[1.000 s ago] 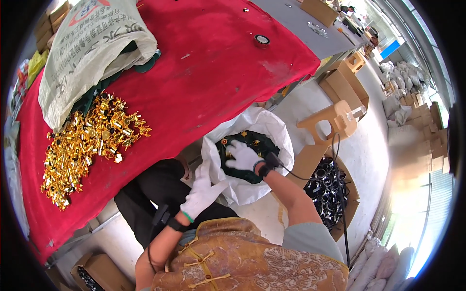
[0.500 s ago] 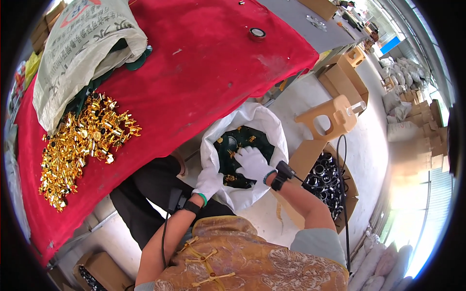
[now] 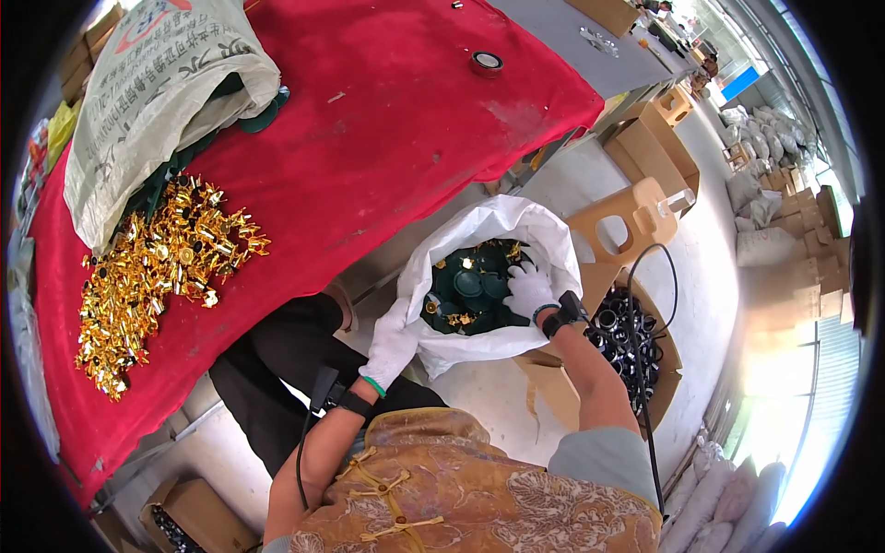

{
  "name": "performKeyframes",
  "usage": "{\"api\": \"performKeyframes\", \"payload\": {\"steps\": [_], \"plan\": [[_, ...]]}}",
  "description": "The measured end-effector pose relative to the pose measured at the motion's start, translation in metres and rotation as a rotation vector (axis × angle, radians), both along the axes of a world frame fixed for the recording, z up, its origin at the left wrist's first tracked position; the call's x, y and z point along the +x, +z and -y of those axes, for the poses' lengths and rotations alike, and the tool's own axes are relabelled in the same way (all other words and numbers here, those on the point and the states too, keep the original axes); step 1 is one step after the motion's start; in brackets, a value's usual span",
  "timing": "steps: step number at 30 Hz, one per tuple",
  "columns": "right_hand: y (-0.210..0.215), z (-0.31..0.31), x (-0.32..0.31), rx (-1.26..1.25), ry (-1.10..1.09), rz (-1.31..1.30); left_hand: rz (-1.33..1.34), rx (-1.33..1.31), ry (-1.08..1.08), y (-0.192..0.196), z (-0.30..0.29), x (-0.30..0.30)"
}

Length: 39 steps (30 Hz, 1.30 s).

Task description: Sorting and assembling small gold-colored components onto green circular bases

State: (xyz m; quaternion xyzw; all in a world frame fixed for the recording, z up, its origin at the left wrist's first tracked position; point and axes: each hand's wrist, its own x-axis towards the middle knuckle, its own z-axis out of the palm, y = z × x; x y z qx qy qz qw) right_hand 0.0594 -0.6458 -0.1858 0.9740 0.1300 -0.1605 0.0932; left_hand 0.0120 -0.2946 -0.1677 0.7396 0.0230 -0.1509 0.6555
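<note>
A white woven sack point(image 3: 442, 348) stands with its mouth wide apart in front of me. Inside lie dark green round pieces point(image 3: 472, 284) with a few small gold pieces point(image 3: 458, 320) among them. My left hand point(image 3: 394, 343), in a white glove, is closed on the sack's left rim, its fingertips partly hidden by the fabric. Gloved as well, my right hand point(image 3: 529, 291) reaches inside the mouth by the right wall, fingers apart over the green pieces. I see nothing held in it.
On the red-covered table point(image 3: 341, 175) are a heap of gold pieces point(image 3: 166, 267), a printed sack point(image 3: 166, 101) and a tape roll point(image 3: 486, 63). Right of my sack stand a box of black rings point(image 3: 622, 346) and a tan plastic stool point(image 3: 627, 219). Cables trail from both wrists.
The white sack's mouth has shifted right and its round pieces lie differently. My right hand has moved right to the inner wall; my left hand has moved slightly up along the rim.
</note>
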Motion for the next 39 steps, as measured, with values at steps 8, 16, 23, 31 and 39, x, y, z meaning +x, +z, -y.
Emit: {"api": "performKeyframes", "payload": {"steps": [8,16,23,31,39], "plan": [[-0.06,-0.068,-0.037,0.348,0.248,-0.212,-0.087,-0.087,0.087,0.006,0.0,0.008],[0.047,-0.088,-0.021,0.44,0.034,0.236,-0.095,-0.205,0.253,-0.002,-0.012,0.005],[0.095,-0.035,0.024,0.195,-0.449,0.542,-0.065,-0.096,0.297,-0.012,-0.011,0.008],[0.032,0.029,-0.007,0.36,-0.809,0.445,0.298,0.09,0.136,-0.006,-0.002,0.012],[0.02,0.056,-0.031,0.57,-0.839,0.459,0.304,0.023,0.313,0.0,0.01,0.032]]}}
